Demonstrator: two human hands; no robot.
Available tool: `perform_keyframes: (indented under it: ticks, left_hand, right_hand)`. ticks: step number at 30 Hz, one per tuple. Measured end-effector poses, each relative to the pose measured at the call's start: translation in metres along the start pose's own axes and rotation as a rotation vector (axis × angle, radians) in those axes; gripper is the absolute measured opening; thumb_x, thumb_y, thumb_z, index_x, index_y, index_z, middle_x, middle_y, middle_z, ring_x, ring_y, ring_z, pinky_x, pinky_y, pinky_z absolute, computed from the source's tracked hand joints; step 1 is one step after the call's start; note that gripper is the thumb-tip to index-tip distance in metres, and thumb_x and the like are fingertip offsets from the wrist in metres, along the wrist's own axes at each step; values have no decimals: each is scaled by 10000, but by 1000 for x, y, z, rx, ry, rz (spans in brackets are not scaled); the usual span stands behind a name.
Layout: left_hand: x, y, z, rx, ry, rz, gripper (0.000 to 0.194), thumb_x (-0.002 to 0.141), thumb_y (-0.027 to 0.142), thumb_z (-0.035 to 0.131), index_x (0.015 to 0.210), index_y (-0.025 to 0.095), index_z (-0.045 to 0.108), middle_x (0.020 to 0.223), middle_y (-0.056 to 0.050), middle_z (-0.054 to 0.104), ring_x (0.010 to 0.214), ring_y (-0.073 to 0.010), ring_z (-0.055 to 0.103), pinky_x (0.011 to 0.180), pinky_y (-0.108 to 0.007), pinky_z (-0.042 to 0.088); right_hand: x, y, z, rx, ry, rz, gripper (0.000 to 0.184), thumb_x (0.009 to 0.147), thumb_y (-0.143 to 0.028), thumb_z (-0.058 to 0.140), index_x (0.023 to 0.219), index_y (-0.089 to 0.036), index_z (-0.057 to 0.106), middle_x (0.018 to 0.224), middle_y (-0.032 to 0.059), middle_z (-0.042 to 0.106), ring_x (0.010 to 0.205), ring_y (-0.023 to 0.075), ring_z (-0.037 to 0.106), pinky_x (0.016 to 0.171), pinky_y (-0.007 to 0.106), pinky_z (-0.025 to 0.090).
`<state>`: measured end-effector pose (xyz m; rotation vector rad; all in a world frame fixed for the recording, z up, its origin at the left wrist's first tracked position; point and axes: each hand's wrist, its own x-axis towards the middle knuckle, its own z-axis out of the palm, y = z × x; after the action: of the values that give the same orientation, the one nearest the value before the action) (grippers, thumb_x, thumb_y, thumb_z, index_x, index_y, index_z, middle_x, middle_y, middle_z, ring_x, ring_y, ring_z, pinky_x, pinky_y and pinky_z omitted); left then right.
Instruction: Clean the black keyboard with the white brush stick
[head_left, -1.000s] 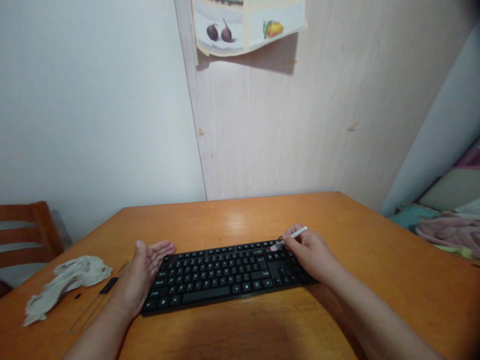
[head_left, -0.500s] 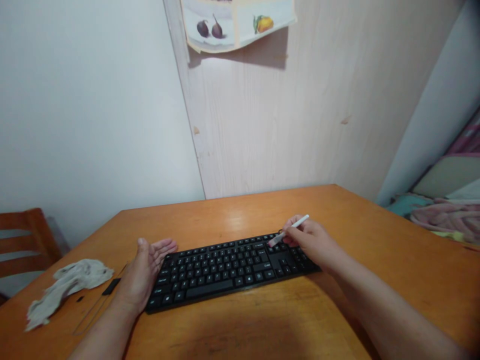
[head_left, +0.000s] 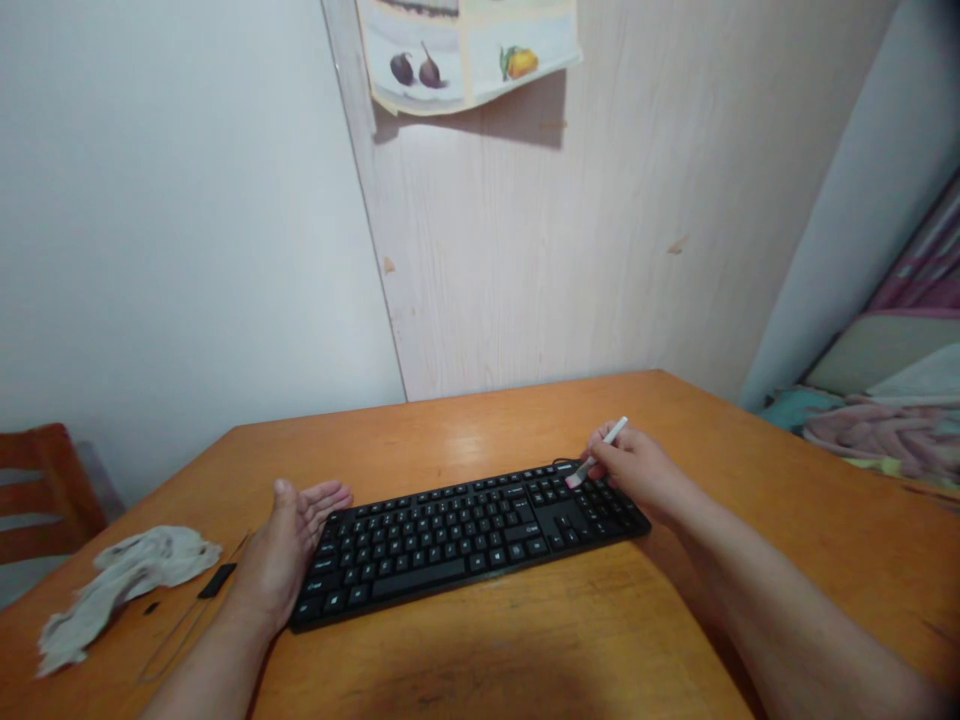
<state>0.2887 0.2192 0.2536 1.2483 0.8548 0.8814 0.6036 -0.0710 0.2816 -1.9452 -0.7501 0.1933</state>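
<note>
A black keyboard [head_left: 442, 545] lies on the wooden table, slightly slanted across it. My left hand [head_left: 289, 545] rests against its left end, fingers stretched out and thumb up. Pinched in my right hand [head_left: 619, 460] is a small brush [head_left: 604, 443] with a white handle, held at a slant. Its pinkish bristle tip touches the keys near the number pad, at the keyboard's upper right. My right fingers partly cover the far right keys.
Left of my left arm lie a crumpled pale cloth [head_left: 124, 585], a small black piece [head_left: 152, 607] and a thin wire-like item with a black block [head_left: 217, 580]. A wooden chair [head_left: 56, 490] stands at the left. Behind the table [head_left: 465, 430] rises a wall with fruit pictures [head_left: 469, 60].
My right hand has moved the brush to the right along the keys, toward the number pad. My left hand stays at the keyboard's left end. The view has shifted slightly.
</note>
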Motion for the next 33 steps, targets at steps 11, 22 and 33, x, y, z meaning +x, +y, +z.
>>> perform_keyframes:
  ticks: [11,22,33]
  left_hand:
    - [1,2,-1,22,-20,11,738,908,733,287,1059,113,656,1147,-188,710,1184,-269,626,1153,-436,331]
    - [3,-1,-3,23,-31,25,749,893,749,307,1070,114,663,1175,-200,699,1196,-283,621,1143,-449,347]
    - [6,-4,-5,13,-31,5,761,887,760,289,1064,118,657,1130,-193,712,1181,-273,627,1153,-431,330]
  right_hand:
    - [15,19,-19,-206,159,-56,82,820,-255,497,771,-212,546,647,18,650,587,171,611,543,263,375]
    - [-1,-12,-6,232,73,31,86,774,-254,523,846,-208,515,719,11,661,516,135,601,509,247,405]
    - [9,11,-12,-109,109,-44,75,717,-229,541,790,-223,523,594,-32,587,544,155,569,532,259,371]
